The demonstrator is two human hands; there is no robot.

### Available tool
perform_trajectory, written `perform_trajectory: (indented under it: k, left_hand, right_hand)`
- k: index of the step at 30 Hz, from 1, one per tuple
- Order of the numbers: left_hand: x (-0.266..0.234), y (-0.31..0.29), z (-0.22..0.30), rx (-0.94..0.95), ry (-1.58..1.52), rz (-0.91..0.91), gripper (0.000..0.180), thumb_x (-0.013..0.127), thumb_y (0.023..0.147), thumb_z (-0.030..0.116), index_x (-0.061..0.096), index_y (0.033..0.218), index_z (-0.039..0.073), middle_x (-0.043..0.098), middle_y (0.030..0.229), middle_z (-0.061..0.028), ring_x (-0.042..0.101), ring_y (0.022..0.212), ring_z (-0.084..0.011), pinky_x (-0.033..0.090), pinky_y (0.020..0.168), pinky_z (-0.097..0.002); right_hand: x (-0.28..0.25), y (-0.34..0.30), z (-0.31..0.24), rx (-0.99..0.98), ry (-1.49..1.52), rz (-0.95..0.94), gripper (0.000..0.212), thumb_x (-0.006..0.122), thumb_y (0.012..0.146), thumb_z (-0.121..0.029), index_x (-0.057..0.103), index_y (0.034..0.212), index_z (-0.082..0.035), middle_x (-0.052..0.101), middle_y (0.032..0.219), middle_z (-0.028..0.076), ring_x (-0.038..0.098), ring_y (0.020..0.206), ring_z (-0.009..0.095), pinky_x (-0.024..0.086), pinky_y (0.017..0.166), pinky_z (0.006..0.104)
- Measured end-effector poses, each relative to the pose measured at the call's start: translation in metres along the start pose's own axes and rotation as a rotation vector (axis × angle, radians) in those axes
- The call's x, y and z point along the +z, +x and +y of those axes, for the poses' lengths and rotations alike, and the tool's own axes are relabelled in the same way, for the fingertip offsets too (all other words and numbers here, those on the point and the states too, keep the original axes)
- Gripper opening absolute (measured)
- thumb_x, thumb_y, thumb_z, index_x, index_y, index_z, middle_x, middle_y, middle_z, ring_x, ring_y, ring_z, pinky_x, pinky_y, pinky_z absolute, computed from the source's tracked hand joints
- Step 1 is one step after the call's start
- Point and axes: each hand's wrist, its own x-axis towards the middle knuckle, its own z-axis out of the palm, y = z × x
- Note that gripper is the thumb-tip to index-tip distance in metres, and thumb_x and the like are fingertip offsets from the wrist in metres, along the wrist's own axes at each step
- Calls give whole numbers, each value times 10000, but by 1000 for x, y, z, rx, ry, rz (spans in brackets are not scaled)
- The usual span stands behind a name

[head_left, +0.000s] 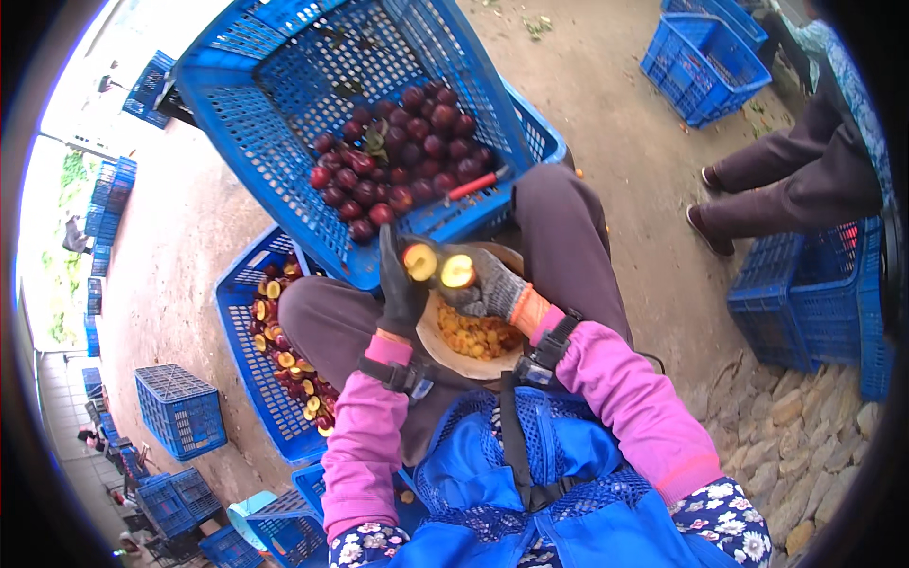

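1. Black glove covers the left hand (400,289), its grip closed around the left fruit half (419,262); the cut yellow face shows, but the thumb's placing cannot be told.
2. Grey knit, orange at the cuff, covers the right hand (485,289), whose grip pinches the right fruit half (458,272) just beside the other.
3. Both halves look small and light, probably firm under the skin but wet and slippery on the flesh; the skinned sides seem the surest hold, with light pressure against bruising.
4. Below the hands, between the knees, a pale bowl (456,363) holds orange-yellow pieces (478,336).
5. Beyond the hands, a tilted blue crate (232,156) carries dark red whole fruit (412,147) and a red-handled tool (471,186).
6. Left of the knee, another blue crate (248,355) holds more cut fruit (282,358).
7. Farther right stands another person (805,185).
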Motion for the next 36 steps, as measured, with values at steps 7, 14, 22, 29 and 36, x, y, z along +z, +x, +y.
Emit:
perform_trajectory:
  k: [7, 14, 22, 29, 36]
  left_hand:
    - [-25, -6, 37, -725, -1245, -50, 390, 534, 852, 171, 435, 1182, -13, 567, 949, -92, 541, 770, -154, 442, 692, -233]
    - [-121, -35, 79, -743, -588, 199, 259, 442, 917, 266, 533, 1045, 60, 583, 832, -27, 491, 629, -52, 399, 562, -168]
    - [-216, -74, 92, -768, -19, 88, 423, 358, 929, 315, 386, 1252, 43, 464, 1224, -118, 566, 969, -251, 459, 817, -334]
    - [-115, -98, 145, -214, 19, 23, 568, 533, 770, -34, 341, 1302, 7, 434, 1271, -121, 437, 1147, -223, 346, 958, -314]
    - [-274, -290, 106, -1379, 408, -423, 413, 560, 805, 330, 564, 1064, 9, 599, 963, -169, 590, 870, -247, 451, 731, -318]
  right_hand:
    - [42, -38, -7, -140, -357, -29, 402, 399, 894, -468, 555, 944, -100, 490, 576, 66, 426, 403, 123, 350, 352, 234]
    - [3, -36, -10, -313, -766, 132, 397, 409, 896, -426, 557, 997, -72, 580, 686, 95, 513, 470, 151, 423, 400, 259]
    - [82, -32, 26, -737, -1383, 154, 355, 398, 901, -327, 537, 1029, -27, 584, 865, 112, 572, 762, 224, 481, 596, 304]
    - [144, -26, 83, -1044, -1890, -127, 185, 545, 786, -137, 569, 931, -26, 581, 883, 179, 544, 843, 357, 438, 751, 421]
    - [83, -11, 4, -891, -2193, 199, 172, 553, 785, -192, 572, 887, -54, 580, 854, 161, 543, 830, 347, 436, 739, 432]
